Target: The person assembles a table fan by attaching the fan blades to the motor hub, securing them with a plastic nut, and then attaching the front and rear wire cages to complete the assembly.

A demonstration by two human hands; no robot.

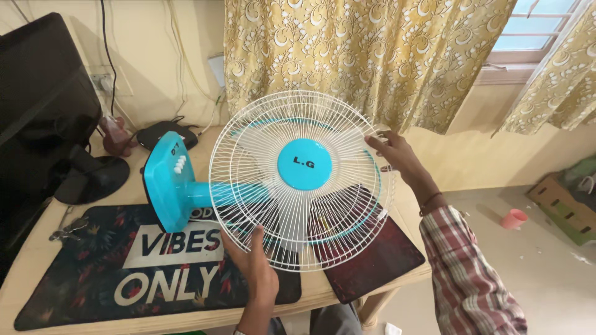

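The table fan [248,186] lies tipped on its side over the counter [37,260], its turquoise base [164,183] standing on edge to the left of the cage and its short neck running level into the back of the head. Laid this way, the round white wire guard [301,180] faces up toward the camera, so both hands can reach its rim at once.

The left hand [251,260] comes up from below the guard and closes its grip on the lower rim, thumb over the front wires. The right hand [397,155] holds the upper right rim, fingers curled around the outer ring; its plaid sleeve [465,273] runs down to the right of the guard. Holding on opposite sides looks like a way to steady or turn the front guard evenly against the rear one.

Behind the wires the pale blades and the turquoise ring show only in part, and I cannot tell whether the front guard is clipped on or already loose. The motor housing is hidden behind the turquoise centre cap [304,164]. Beneath the fan lies a dark printed desk mat [124,273], and a maroon mat [372,260] sits under the guard's right side, both partly covered. Left of the base, a dark monitor [43,111] is cut off by the frame edge.
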